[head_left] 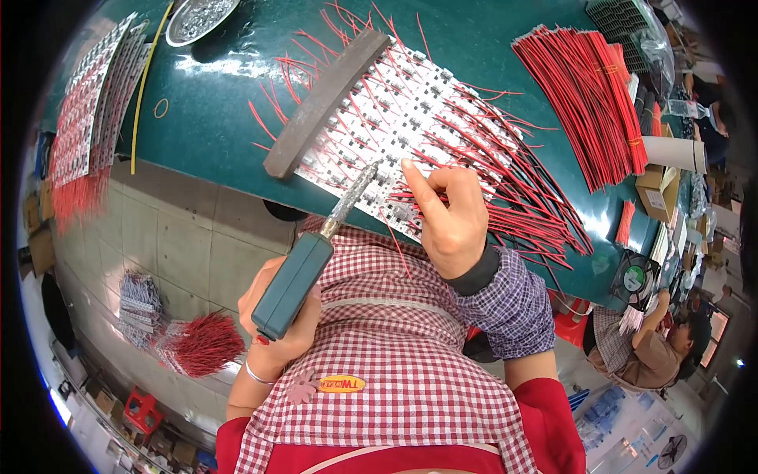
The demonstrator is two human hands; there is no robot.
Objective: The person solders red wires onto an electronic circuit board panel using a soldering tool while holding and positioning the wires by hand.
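The left hand (276,312) gripped a teal-handled soldering iron (316,253), its tip on the white circuit panel (395,110) on the green counter (229,103). The right hand (450,213) was half-clenched, forefinger pressing red wires (505,166) against the panel's near edge

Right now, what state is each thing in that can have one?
Soldering iron: gripped in left hand, tip on the panel.
Circuit board panel: flat, red wires attached.
Right hand: index finger pressing a wire.
Grey bar: lying across the panel.
Wire bundle: tied, untouched.
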